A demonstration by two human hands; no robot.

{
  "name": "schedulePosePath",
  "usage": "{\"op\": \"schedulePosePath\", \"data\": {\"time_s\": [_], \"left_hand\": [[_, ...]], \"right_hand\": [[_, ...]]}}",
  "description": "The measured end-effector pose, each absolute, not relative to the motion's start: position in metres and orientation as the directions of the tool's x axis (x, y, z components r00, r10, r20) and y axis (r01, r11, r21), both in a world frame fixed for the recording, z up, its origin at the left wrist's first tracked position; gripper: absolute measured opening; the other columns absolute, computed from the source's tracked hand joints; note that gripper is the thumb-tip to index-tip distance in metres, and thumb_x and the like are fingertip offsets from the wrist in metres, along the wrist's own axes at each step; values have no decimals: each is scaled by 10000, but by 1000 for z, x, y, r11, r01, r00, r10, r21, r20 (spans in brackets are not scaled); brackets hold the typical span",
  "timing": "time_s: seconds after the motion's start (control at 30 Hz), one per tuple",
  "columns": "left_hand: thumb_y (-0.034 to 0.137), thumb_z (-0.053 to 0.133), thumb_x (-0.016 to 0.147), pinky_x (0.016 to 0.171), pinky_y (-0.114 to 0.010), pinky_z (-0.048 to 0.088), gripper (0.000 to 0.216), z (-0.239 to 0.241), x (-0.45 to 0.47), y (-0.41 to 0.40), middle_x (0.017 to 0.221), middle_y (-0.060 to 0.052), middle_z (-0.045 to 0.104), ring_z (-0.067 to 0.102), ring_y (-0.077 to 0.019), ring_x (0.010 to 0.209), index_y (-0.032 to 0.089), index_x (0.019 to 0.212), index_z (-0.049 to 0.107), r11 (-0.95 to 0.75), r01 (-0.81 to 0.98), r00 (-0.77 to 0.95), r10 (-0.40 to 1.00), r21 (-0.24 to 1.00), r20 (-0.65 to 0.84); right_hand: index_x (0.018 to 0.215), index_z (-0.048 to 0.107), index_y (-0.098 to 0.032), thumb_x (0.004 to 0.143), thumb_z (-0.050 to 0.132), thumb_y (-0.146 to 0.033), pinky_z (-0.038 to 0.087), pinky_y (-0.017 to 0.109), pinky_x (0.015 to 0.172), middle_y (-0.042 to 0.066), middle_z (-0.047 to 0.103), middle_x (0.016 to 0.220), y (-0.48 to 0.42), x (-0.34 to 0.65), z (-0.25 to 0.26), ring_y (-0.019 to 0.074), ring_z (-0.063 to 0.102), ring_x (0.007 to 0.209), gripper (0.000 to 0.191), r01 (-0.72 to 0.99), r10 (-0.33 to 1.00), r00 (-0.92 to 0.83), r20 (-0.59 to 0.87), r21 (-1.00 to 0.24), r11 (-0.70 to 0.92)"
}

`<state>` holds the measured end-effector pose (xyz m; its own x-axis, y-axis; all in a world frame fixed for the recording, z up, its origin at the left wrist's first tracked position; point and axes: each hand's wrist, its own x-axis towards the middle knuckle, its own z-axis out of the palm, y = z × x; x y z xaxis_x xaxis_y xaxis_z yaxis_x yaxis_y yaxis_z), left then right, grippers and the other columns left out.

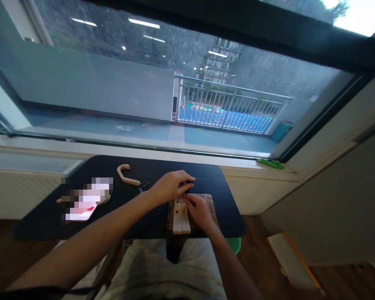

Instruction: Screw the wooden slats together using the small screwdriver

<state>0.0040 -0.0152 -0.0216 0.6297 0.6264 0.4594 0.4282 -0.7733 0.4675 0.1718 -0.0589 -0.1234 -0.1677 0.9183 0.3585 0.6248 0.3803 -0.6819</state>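
Two pale wooden strips (177, 223) lie side by side, with several dark holes, on a brown block (213, 208) with a shiny, wrapped-looking surface near the table's front edge. My left hand (174, 184) is over their far end, its thumb and fingers curled towards each other; what they hold, if anything, is too small to make out. Close below it, my right hand (201, 209) rests at the right side of the strips. Its fingertips are pinched together at the wood, and whatever is between them is hidden.
On the dark table (203, 173) lie a wooden hook (124, 177), small dark metal pieces (144, 186) at its end, and a blurred phone (84, 208) at the left. A window sill (237, 161) borders the back, with a green object (270, 163) on it. Below stands a green bin (236, 245).
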Motion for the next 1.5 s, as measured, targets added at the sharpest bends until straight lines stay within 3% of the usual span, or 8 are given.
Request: {"op": "schedulePosePath", "data": {"time_s": [0.53, 0.67, 0.83, 1.27, 1.5], "left_hand": [[199, 672, 889, 725, -274, 538, 175, -18, 1, -13, 904, -58, 725, 668, -154, 756, 156, 1051, 722, -790, 464, 633, 612, 401, 474], [172, 678, 878, 739, -281, 552, 174, -19, 2, -13, 903, -62, 733, 685, -163, 780, 147, 1043, 725, -796, 453, 633, 605, 402, 483], [159, 670, 877, 799, -300, 567, 176, -20, 3, -14, 929, -73, 747, 707, -178, 834, 144, 1042, 730, -822, 410, 642, 569, 396, 514], [150, 661, 875, 810, -292, 562, 169, -16, 5, -10, 914, -65, 761, 706, -169, 809, 154, 1025, 738, -806, 435, 646, 590, 401, 485], [153, 664, 861, 748, -269, 548, 187, -16, 9, -13, 903, -59, 758, 688, -155, 748, 149, 1036, 730, -760, 487, 613, 648, 431, 451]], "right_hand": [[899, 742, -209, 858, 552, -103, 484, 273, 787, 39, 748, 897, -57, 173, -127, 176, 663, 832, 221, 536, 915, -160, 370, -746, 395], [911, 725, -203, 822, 558, -104, 477, 259, 700, 21, 729, 817, -56, 173, -129, 160, 635, 732, 213, 503, 924, -73, 376, -786, 360], [774, 639, -205, 869, 561, -254, 421, 248, 600, -16, 637, 670, -55, 175, -127, 143, 564, 621, 133, 427, 932, 11, 362, -845, 323], [693, 591, -222, 877, 587, -249, 378, 239, 600, -22, 616, 633, -59, 185, -109, 132, 538, 596, 186, 645, 924, -31, 380, -699, 309], [693, 617, -224, 891, 587, -233, 419, 259, 665, 3, 646, 674, -62, 185, -113, 151, 579, 657, 200, 691, 905, -50, 423, -639, 337]]}}
